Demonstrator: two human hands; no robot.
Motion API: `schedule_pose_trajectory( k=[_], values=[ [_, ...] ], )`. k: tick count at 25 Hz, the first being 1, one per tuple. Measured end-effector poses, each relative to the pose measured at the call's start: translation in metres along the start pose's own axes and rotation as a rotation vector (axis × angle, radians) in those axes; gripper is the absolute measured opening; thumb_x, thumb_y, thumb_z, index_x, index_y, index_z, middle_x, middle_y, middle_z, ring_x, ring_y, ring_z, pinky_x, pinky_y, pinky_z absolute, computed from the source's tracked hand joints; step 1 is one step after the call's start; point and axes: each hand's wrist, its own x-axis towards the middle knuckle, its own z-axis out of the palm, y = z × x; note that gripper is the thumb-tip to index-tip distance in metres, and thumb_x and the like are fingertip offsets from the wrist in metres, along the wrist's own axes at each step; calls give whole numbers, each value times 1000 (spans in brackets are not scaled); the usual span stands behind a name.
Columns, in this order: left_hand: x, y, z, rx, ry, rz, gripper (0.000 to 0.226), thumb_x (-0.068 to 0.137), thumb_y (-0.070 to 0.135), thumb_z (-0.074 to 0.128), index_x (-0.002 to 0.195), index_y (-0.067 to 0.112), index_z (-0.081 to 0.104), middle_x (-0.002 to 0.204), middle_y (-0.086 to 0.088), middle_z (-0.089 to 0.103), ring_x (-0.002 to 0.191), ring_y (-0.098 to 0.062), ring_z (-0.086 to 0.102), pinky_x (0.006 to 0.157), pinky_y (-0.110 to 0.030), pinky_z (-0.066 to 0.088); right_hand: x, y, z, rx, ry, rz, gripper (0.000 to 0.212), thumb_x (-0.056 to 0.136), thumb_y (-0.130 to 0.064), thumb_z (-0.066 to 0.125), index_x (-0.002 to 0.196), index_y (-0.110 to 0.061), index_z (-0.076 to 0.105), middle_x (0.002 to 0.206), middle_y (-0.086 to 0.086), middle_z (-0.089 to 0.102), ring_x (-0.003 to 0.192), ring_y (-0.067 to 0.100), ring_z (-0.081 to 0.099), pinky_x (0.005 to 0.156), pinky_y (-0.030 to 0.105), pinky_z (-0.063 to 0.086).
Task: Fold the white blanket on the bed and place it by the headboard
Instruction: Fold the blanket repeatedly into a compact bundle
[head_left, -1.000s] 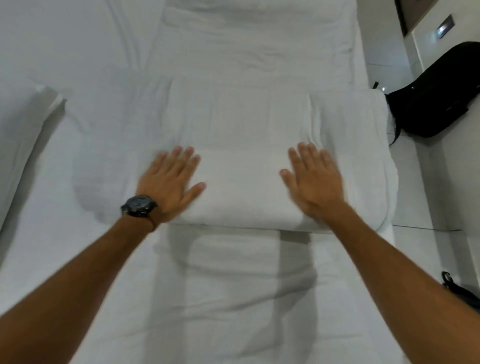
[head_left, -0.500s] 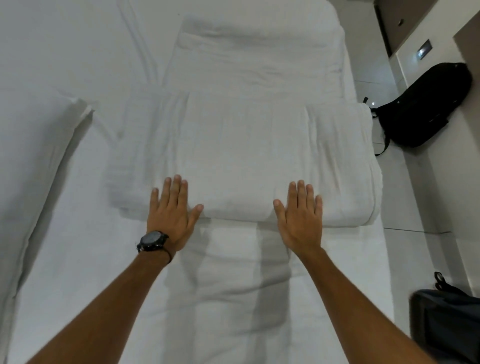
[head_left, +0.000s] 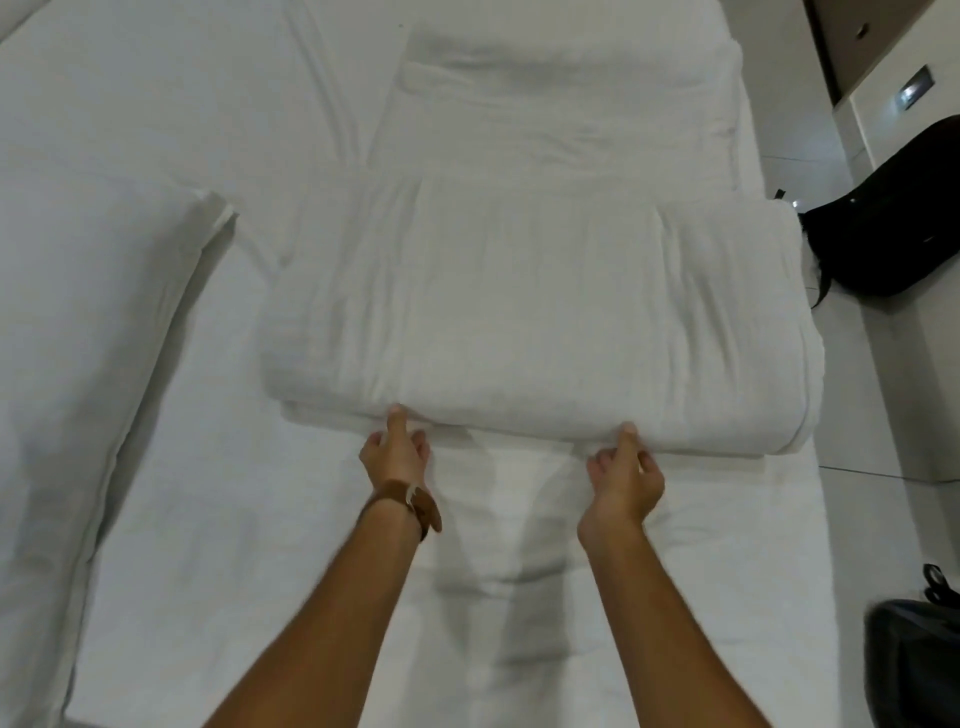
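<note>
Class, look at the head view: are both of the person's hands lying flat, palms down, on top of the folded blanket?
No: the left hand and right hand are curled at the near edge of the blanket, thumbs on top.

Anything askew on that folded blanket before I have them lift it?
Slightly. The folded blanket overhangs the bed's right edge, and a lower layer peeks out at its near left corner. Left hand and right hand grip the near edge.
</note>
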Motion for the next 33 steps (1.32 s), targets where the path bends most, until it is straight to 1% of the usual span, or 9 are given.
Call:
schedule_pose_trajectory(
  k=[2, 4, 6, 8, 11, 14, 18, 27, 33],
  values=[
    [5, 4, 14, -20, -6, 15, 48, 94, 31, 78, 130, 7, 60, 121, -10, 67, 107, -24, 68, 103, -39, 56, 3, -17, 12, -257, 119, -205, 44, 85, -22, 87, 115, -6, 59, 109, 9, 64, 96, 28, 66, 85, 40, 60],
    [8, 5, 18, 320, 126, 361, 67, 86, 19, 83, 142, 8, 46, 145, -14, 48, 119, -27, 57, 107, -39, 51, 6, -23, 7, -682, 133, -754, 53, 78, -14, 80, 124, -2, 56, 128, 19, 55, 119, 41, 56, 104, 54, 49],
    [17, -1, 11, 882, 40, 904, 86, 79, 12, 80, 153, 11, 35, 158, -16, 30, 142, -33, 36, 115, -42, 41, 17, -25, -2, -1165, -156, -1227, 77, 66, -21, 74, 139, -4, 57, 147, 24, 51, 141, 46, 45, 122, 58, 32],
    [34, 0, 4, 1490, -225, 1225, 108, 72, 19, 82, 162, 19, 22, 172, -14, 16, 158, -37, 13, 128, -50, 21, 39, -35, -8, -1544, -420, -1369, 107, 58, -27, 81, 158, -12, 46, 168, 24, 36, 157, 45, 29, 129, 62, 17],
    [69, 20, -1, 1925, -395, 1397, 133, 62, 20, 89, 167, 28, 7, 175, -13, 4, 161, -37, 2, 129, -54, 6, 73, -55, -3, -1799, -421, -1377, 135, 56, -42, 99, 169, -22, 27, 175, 23, 20, 162, 45, 17, 131, 62, 8],
    [92, 45, 3, 2021, -321, 1500, 131, 60, 28, 96, 166, 23, 20, 174, -16, 16, 160, -39, 13, 128, -59, 9, 86, -59, 3, -1825, -357, -1410, 123, 71, -28, 95, 170, -23, 23, 175, 24, 22, 163, 46, 14, 131, 60, -1],
    [88, 50, 8, 2107, -296, 1412, 100, 81, -12, 66, 166, 12, 18, 173, -14, 22, 159, -34, 22, 129, -55, 9, 80, -52, 0, -1848, -373, -1342, 101, 78, 8, 79, 166, -20, 38, 164, 23, 47, 155, 44, 38, 129, 63, 20],
    [-9, 75, -13, 2064, -488, 1146, 74, 92, 2, 63, 160, 15, 37, 166, -7, 40, 150, -27, 40, 125, -42, 22, 5, -97, -44, -1744, -551, -1095, 85, 76, 9, 78, 154, -20, 57, 146, 13, 66, 128, 38, 65, 113, 51, 46],
    [-83, 54, -139, 2039, -584, 1191, 93, 37, -11, 91, 126, 6, 74, 123, -16, 76, 108, -36, 76, 94, -58, 57, -71, -69, -167, -1736, -613, -1091, 101, 46, 14, 91, 140, -17, 71, 131, 12, 77, 120, 36, 74, 105, 58, 55]
  ],
)
